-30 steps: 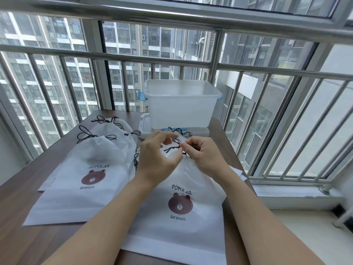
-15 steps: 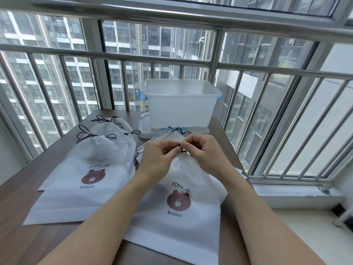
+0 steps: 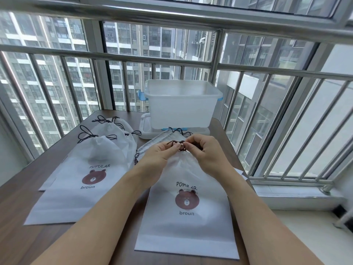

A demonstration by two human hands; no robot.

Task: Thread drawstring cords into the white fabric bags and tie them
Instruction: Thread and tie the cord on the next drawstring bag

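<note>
My left hand [image 3: 158, 155] and right hand [image 3: 207, 153] pinch the dark cord [image 3: 174, 142] at the gathered mouth of the white bag [image 3: 188, 211], which lies on the brown table [image 3: 17, 241] beside finished bags [image 3: 82, 175].

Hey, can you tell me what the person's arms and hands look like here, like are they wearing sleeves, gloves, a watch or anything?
Both arms are bare from the bottom edge of the picture up to the wrists: no sleeves show. The left hand and the right hand wear no gloves, and no watch, bracelet or ring is visible. The fingernails that show are short and look unpainted.
</note>
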